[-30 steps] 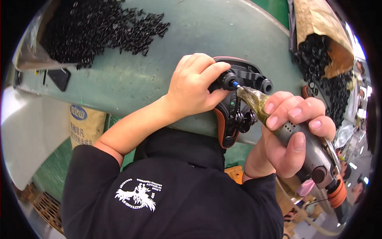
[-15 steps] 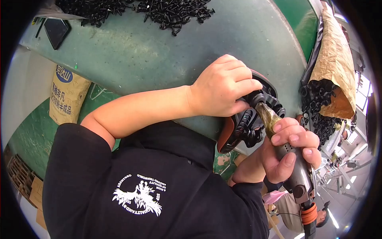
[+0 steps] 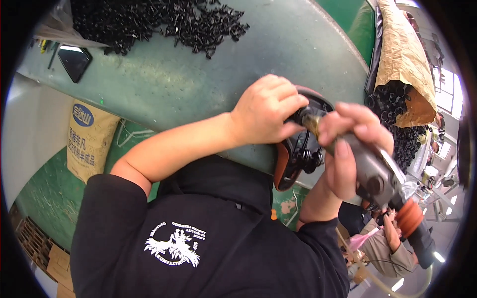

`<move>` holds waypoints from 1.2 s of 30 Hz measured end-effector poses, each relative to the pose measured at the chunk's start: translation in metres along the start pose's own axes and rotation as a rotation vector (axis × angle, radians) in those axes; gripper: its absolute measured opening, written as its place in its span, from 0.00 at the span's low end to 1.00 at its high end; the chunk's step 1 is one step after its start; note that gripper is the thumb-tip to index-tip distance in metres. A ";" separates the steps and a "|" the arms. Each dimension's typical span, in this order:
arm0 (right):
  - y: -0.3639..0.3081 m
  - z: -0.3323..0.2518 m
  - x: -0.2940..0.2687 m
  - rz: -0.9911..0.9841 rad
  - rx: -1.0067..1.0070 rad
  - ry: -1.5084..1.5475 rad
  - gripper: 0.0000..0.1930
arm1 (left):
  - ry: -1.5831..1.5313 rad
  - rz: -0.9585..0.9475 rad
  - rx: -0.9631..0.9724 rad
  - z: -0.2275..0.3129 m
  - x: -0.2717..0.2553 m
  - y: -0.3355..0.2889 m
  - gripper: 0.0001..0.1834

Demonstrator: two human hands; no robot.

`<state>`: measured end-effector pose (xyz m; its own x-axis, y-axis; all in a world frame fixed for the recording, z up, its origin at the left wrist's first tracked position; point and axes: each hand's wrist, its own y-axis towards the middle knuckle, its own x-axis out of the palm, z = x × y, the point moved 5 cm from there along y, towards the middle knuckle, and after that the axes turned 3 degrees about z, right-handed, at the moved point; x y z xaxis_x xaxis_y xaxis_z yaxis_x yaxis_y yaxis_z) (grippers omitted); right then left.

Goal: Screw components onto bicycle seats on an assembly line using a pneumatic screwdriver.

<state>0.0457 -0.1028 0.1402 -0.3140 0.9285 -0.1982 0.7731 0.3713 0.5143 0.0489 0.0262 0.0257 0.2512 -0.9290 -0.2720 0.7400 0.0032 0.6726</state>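
My left hand (image 3: 266, 111) clamps down on a black plastic part with an orange rim (image 3: 298, 154) at the near edge of the green table (image 3: 198, 84). My right hand (image 3: 350, 149) grips a grey air-powered screwdriver (image 3: 380, 179) with an orange collar at its rear. The tool's brass-coloured nose presses against the top of the part, right beside my left fingers. The bit and any screw are hidden between the two hands.
A heap of small black screws (image 3: 154, 22) lies at the table's far side, with a dark flat device (image 3: 74, 59) to its left. A brown paper sack (image 3: 405, 64) spills black parts (image 3: 397, 114) at right. A yellow bag (image 3: 89, 139) stands on the floor. Another person (image 3: 382, 243) sits lower right.
My right hand has brought the screwdriver up and closer, so its nose now meets the part by my left fingers. My left hand has kept its hold on the part.
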 end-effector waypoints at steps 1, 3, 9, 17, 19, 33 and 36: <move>-0.003 -0.012 -0.005 -0.001 -0.030 0.003 0.22 | 0.012 -0.037 0.002 0.008 -0.003 -0.001 0.26; -0.012 -0.033 -0.015 0.042 -0.102 0.123 0.20 | 0.028 -0.128 0.017 0.017 -0.012 -0.008 0.28; -0.040 -0.065 -0.053 0.205 -0.142 0.142 0.15 | 0.442 -0.119 -0.041 -0.029 -0.082 0.014 0.12; -0.063 -0.068 -0.072 0.231 -0.147 0.201 0.16 | 0.761 -0.328 -0.110 -0.093 -0.086 0.043 0.09; -0.069 -0.075 -0.082 0.242 -0.167 0.189 0.16 | 0.470 -0.191 -0.319 -0.070 -0.078 0.048 0.07; -0.080 -0.094 -0.091 0.310 -0.337 0.359 0.15 | -1.539 -0.477 -1.050 0.080 0.047 -0.014 0.10; -0.082 -0.093 -0.101 0.244 -0.281 0.377 0.15 | -1.323 -0.542 -0.825 0.078 0.052 -0.005 0.11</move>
<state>-0.0375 -0.2274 0.1960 -0.3601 0.9010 0.2419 0.6868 0.0805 0.7224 0.0095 -0.0509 0.0617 -0.4831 -0.5379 0.6909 0.7790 -0.6243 0.0586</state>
